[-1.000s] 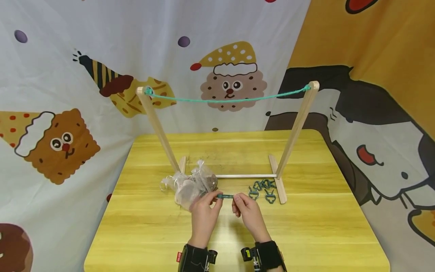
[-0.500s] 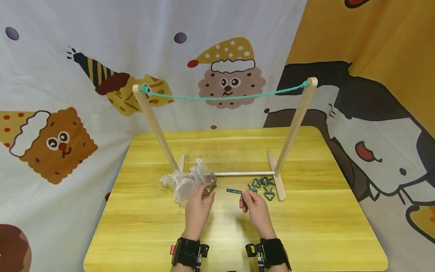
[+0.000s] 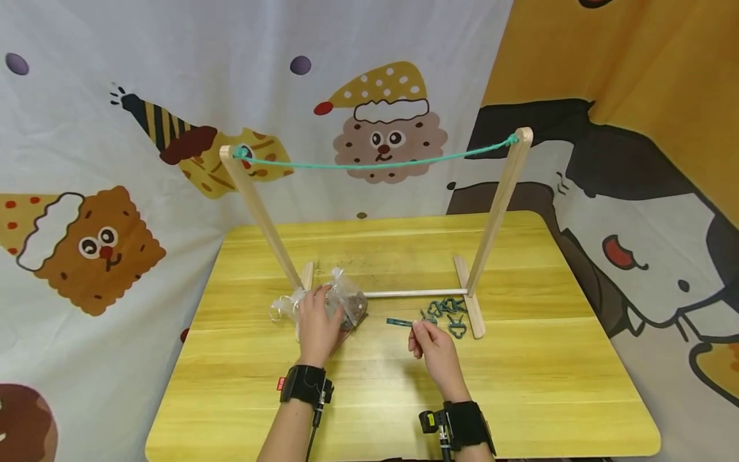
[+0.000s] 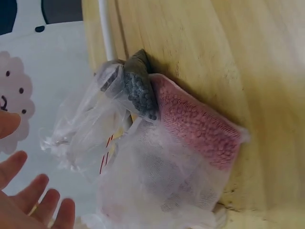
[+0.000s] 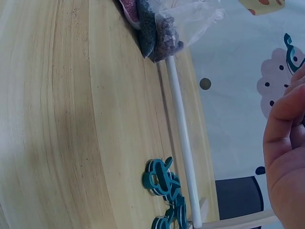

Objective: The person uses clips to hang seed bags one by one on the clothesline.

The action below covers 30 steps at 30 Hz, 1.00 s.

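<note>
My right hand [image 3: 434, 353] pinches one end of a dark green plastic clip [image 3: 398, 322], holding it out to the left. In the right wrist view the clip [image 5: 289, 52] shows its curved tip beyond the fingers. My left hand [image 3: 316, 324] is above a heap of sheer drawstring pouches [image 3: 351, 303], partly covering them. The left wrist view shows its fingers [image 4: 31, 193] spread and holding nothing. Among the pouches are a pink bead-filled one [image 4: 200, 126], a dark grey one [image 4: 139, 88] and a whitish one [image 4: 162, 171].
Several more green clips [image 3: 457, 327] lie beside the rack's right foot [image 3: 476, 314]. A wooden rack has two posts [image 3: 501, 212], a green string [image 3: 375, 166] tied between their tops and a white rod [image 3: 412, 294] below. A printed curtain [image 3: 242, 51] hangs behind the table [image 3: 519, 385].
The left hand has let go of the clip and moved left and forward over the pouches. The right hand, still pinching the clip, has shifted slightly right.
</note>
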Available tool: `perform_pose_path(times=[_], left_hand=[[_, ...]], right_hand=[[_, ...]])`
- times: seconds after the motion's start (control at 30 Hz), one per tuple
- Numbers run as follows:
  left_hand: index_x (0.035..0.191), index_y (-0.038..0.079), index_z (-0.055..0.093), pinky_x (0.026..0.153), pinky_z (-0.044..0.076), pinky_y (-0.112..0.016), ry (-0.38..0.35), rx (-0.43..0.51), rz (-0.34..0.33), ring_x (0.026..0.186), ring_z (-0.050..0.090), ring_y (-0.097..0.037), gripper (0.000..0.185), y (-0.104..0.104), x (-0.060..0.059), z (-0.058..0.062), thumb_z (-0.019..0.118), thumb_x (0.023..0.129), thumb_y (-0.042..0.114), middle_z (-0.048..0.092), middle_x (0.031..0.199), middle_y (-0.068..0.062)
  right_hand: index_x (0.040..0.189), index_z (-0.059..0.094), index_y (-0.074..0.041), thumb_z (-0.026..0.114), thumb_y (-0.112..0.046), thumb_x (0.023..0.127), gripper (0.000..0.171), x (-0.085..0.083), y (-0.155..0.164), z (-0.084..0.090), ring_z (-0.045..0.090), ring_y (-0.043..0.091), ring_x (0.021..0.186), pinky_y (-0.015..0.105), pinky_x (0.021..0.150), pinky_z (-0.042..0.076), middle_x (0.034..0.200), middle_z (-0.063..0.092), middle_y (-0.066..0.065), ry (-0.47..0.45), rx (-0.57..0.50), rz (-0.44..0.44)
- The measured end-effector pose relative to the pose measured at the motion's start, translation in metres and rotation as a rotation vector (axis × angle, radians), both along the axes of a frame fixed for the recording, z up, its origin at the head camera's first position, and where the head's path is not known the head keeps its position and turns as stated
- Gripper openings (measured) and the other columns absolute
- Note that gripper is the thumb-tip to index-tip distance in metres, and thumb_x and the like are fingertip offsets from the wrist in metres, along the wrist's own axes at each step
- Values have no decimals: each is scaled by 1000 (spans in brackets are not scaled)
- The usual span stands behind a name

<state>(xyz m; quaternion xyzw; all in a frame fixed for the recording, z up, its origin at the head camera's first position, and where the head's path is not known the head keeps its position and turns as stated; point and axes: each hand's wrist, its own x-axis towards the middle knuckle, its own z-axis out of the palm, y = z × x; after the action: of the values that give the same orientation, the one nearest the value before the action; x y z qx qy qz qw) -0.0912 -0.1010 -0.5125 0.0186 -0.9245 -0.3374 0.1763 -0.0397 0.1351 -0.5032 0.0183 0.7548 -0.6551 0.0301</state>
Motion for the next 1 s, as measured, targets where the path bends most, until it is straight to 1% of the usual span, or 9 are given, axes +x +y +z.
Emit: perform_pose_path(times=[0.1,0.17,0.3,0.4,0.5,0.67,0.73,0.9,1.0], left_hand=[[122,11,51,91,27,-46,-6,-23,15,116,32,-28,47,3,-11,-1,67,79,23,42,127,-11],[122,12,52,92,24,-49,-19,-34,28,118,31,-28,47,6,-18,-2,67,79,26,41,129,-11],[118,16,55,88,25,-50,-64,-58,43,119,30,-30,44,12,-28,-6,66,79,32,39,132,-12],[116,17,57,84,25,-51,-93,-67,29,119,29,-31,40,16,-33,-9,65,80,33,39,133,-13],[116,19,58,85,23,-52,-109,-69,9,120,27,-32,38,18,-36,-11,64,81,32,39,133,-12],[118,21,57,87,22,-53,-136,-95,9,122,27,-32,38,15,-39,-17,61,83,35,39,134,-12],[120,21,56,87,22,-54,-142,-110,3,122,27,-33,39,13,-41,-19,60,83,35,38,135,-13],[121,20,56,85,25,-54,-121,-145,-20,121,30,-33,41,12,-45,-22,62,82,33,43,131,-13],[114,19,60,87,26,-53,-56,-181,-31,118,34,-31,36,13,-47,-22,66,80,29,48,124,-9]], right_hand=[[78,57,-10,44,-45,91,39,0,3,1,47,24,55,34,53,43,66,53,9,-2,1,-5],[78,57,-10,44,-42,92,37,0,5,0,47,24,55,32,52,43,66,53,10,-3,0,-8],[77,57,-10,45,-42,91,37,1,9,-1,48,24,55,30,51,42,65,53,9,-15,3,-22],[76,58,-9,45,-46,90,41,2,13,-2,47,24,54,29,51,41,64,53,10,-16,10,-30],[76,57,-8,44,-46,90,43,3,17,-2,47,24,54,29,51,41,64,53,10,-8,12,-41],[75,57,-6,45,-40,92,39,3,21,-4,46,24,53,31,51,41,64,53,11,-15,9,-56],[76,57,-6,45,-40,92,40,3,21,-4,46,24,54,33,52,41,64,53,12,-23,5,-57],[75,56,-7,45,-46,89,43,4,21,-4,47,25,55,34,53,41,65,53,12,-38,12,-61],[76,57,-9,45,-44,90,39,4,22,-4,47,24,54,33,51,41,64,52,12,-38,11,-61]])
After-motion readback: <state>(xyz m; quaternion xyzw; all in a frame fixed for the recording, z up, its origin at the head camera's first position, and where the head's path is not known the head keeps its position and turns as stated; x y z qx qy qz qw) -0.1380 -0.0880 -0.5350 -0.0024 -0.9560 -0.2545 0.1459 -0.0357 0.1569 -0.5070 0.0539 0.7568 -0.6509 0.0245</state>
